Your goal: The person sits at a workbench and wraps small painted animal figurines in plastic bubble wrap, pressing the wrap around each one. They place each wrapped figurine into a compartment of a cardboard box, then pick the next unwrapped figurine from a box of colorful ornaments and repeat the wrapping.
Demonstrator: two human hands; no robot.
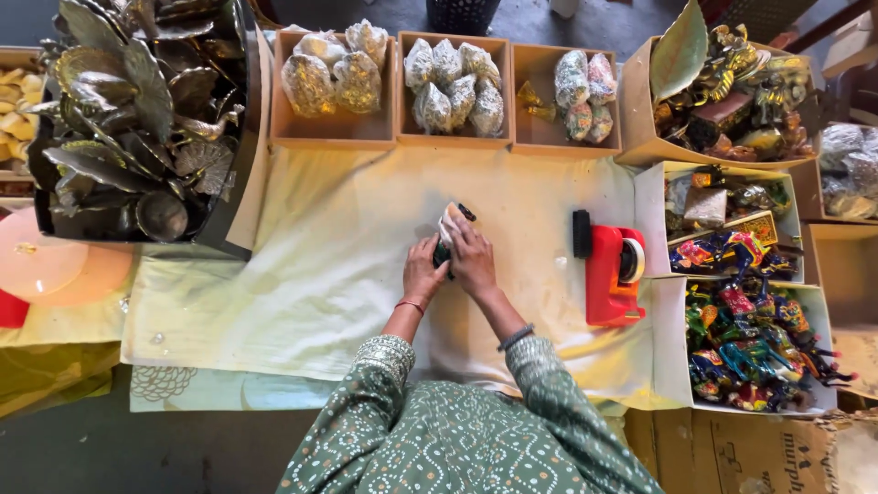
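Observation:
Both my hands meet at the middle of a cloth-covered table (302,265). My left hand (423,273) and my right hand (473,259) are closed together around a small wrapped packet (451,222), pale with a dark end, pressed down on the cloth. Most of the packet is hidden under my fingers. I wear green patterned sleeves, a thin red bangle on the left wrist and a dark band on the right.
A red tape dispenser (611,273) stands right of my hands. Three cardboard trays (335,134) of clear-wrapped bundles line the far edge. A black bin of metal leaf-shaped dishes (137,110) sits far left. Boxes of colourful figurines (750,343) crowd the right side.

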